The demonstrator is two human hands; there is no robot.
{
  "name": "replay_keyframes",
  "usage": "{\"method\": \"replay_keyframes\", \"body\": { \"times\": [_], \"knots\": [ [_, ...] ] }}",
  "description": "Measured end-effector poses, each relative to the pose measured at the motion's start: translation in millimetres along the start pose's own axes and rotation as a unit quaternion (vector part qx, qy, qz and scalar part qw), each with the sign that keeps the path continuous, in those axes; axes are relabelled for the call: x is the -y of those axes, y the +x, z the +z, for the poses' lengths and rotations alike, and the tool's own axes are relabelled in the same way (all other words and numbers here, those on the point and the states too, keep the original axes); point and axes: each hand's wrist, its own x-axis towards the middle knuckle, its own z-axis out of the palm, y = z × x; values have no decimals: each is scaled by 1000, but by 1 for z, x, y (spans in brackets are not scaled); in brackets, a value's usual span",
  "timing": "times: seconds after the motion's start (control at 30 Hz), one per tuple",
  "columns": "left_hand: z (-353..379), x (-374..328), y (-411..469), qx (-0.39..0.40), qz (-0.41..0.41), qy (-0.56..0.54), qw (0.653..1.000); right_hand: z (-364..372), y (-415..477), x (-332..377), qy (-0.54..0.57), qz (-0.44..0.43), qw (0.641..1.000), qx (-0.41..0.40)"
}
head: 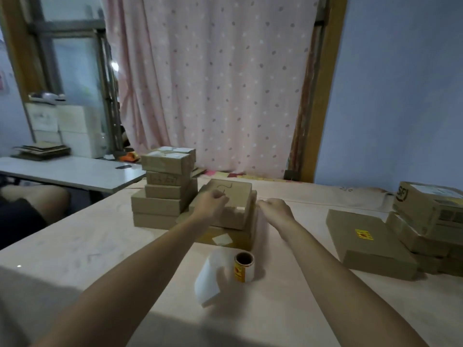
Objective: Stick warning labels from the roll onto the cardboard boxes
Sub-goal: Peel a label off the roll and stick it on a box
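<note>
Two cardboard boxes are stacked at the table's middle. My left hand [211, 204] curls over the left side of the top box [236, 194], and my right hand [274, 209] has curled fingers at that box's right edge. The lower box [235, 237] carries a pale sticker on its front. Nearer to me stands the label roll [244, 269], with a yellow and red label showing and a white backing strip [209, 279] trailing to its left. A flat box [355, 246] on the right bears a yellow warning label [363, 234].
A tall stack of small boxes [162, 194] stands left of my hands. More boxes [431, 216] are piled at the table's right edge. A grey side table [75, 171] and a seated person's leg [35, 199] are at the left. A pink curtain hangs behind.
</note>
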Motion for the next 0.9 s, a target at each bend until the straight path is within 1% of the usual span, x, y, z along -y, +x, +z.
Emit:
{"method": "replay_keyframes", "body": {
  "times": [0.13, 0.2, 0.33, 0.4, 0.6, 0.67, 0.8, 0.9],
  "knots": [
    [-35, 23, 2, -57, -33, 21, 998, 37, 7, 9, -29, -9, 999, 35],
    [-43, 31, 3, -78, -35, 41, 995, 50, 8, 10, -35, -10, 998, 50],
    [-45, 48, 15, -101, -29, 83, 991, 64, 12, 4, -21, 10, 998, 59],
    [-41, 62, 26, -110, -41, 95, 989, 67, 14, 0, -6, 21, 998, 61],
    [-33, 64, 18, -83, -106, 60, 989, 69, 19, -6, 20, 22, 997, 64],
    [-29, 66, 19, -93, -109, 41, 989, 70, 21, -9, 29, 19, 998, 59],
    [-23, 65, 18, -111, -120, -36, 986, 66, 20, -17, 63, 10, 997, 46],
    [-20, 59, 20, -118, -115, -50, 985, 58, 18, -22, 111, 9, 993, 27]
  ]
}}
